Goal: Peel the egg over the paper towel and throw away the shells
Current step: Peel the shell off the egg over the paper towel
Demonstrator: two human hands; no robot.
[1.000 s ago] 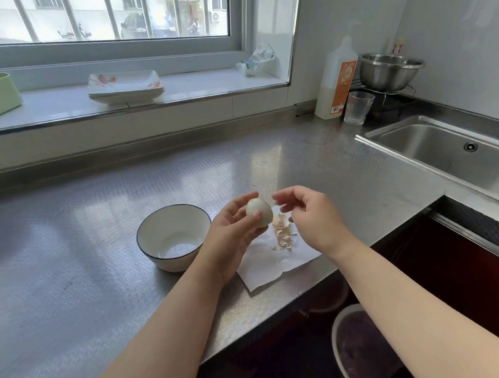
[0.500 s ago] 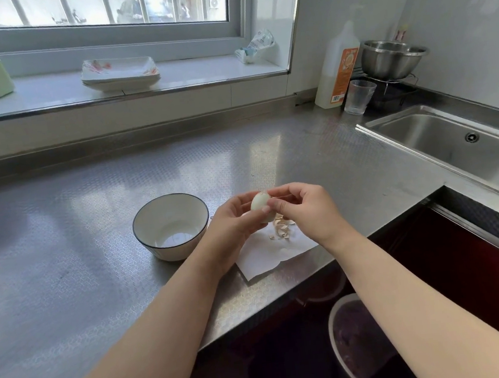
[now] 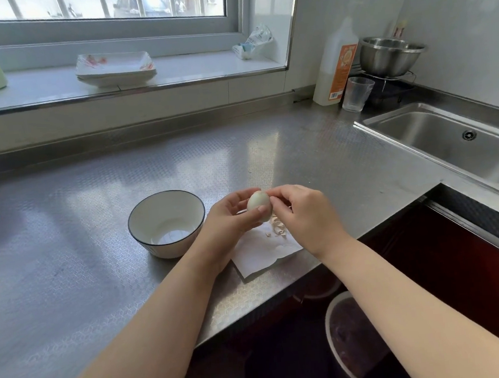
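Note:
A pale, mostly bare egg (image 3: 258, 203) is held upright above the white paper towel (image 3: 260, 253) near the counter's front edge. My left hand (image 3: 230, 221) grips it from the left and below, thumb across its front. My right hand (image 3: 302, 214) pinches at the egg's upper right side with its fingertips; whether a shell bit is between them is too small to tell. Several brownish shell pieces (image 3: 278, 228) lie on the towel, partly hidden under my right hand.
A white bowl with a dark rim (image 3: 166, 222) stands just left of my hands. A bin (image 3: 348, 337) sits on the floor below the counter edge. To the right are a steel sink (image 3: 451, 142), a plastic cup (image 3: 356, 93), a bottle (image 3: 335, 67) and a metal bowl (image 3: 390, 53).
My right hand came from apart onto the egg and now picks at its upper right side. The left hand has kept hold of the egg throughout.

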